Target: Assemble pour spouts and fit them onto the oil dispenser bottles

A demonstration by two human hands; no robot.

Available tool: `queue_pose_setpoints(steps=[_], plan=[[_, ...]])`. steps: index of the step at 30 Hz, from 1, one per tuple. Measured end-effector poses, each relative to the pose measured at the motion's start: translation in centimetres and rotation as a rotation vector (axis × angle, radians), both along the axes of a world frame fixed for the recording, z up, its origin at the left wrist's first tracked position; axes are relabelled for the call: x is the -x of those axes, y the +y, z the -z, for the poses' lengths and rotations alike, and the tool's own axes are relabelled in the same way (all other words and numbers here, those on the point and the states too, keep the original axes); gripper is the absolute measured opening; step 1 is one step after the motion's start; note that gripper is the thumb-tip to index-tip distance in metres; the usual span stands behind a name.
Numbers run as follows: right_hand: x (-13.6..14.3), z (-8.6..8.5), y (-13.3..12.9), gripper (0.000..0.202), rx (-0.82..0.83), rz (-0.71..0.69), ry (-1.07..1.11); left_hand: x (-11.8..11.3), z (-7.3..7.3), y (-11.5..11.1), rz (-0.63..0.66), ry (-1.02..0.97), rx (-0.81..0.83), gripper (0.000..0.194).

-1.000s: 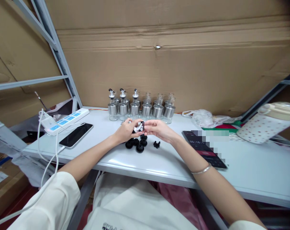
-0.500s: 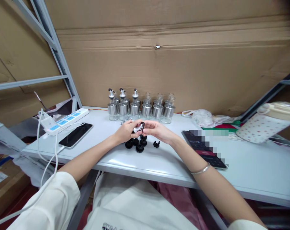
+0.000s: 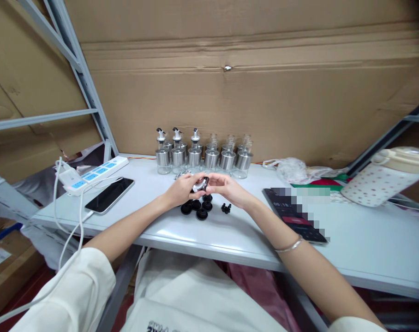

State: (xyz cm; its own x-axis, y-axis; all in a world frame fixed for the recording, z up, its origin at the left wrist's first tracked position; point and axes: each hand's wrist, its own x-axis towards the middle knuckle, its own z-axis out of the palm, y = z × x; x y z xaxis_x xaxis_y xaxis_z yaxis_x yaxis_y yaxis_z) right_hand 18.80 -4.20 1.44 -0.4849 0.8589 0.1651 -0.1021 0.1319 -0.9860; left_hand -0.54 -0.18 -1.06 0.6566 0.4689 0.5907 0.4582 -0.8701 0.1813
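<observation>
Spout (image 3: 197,186) is held up between the two hands, over the middle of the worktop (image 3: 168,226), nearer its back edge than the wearer's lap. The left hand (image 3: 182,190) closes round its pale body, thumb and fingers pinched tight, probably to keep so small a piece steady; the right hand (image 3: 228,188) is narrowed to a pinch at the black end, which seems a grip chosen for fine work rather than strength. Just below the hands, between them and the front edge, lie black discs (image 3: 202,214) in a loose cluster, with small black parts (image 3: 226,208) in their own heap to the right, presumably sorted so that each kind is within easy reach. Bottles (image 3: 211,159) stand upright in rows along the back edge, likely to leave room for the hands; three at the left of the front row carry pourers (image 3: 176,134), while the others in that row have open necks. As for its looks, the spout is small, silvery-white and glossy, with a dark piece curving at its right end. Fingers cover much of it, so I cannot tell how the two portions join.
</observation>
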Motion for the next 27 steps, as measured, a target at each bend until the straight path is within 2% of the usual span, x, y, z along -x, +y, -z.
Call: queue_pose_setpoints(steps=[14, 27], plan=[[-0.18, -0.18, -0.06, 0.029, 0.044, -0.008, 0.013, -0.14, -0.21, -0.34, -0.006, 0.003, 0.001, 0.040], [0.12, 0.26, 0.08, 0.029, -0.050, 0.005, 0.022, 0.06, -0.17, -0.08, -0.009, 0.009, -0.026, 0.042]])
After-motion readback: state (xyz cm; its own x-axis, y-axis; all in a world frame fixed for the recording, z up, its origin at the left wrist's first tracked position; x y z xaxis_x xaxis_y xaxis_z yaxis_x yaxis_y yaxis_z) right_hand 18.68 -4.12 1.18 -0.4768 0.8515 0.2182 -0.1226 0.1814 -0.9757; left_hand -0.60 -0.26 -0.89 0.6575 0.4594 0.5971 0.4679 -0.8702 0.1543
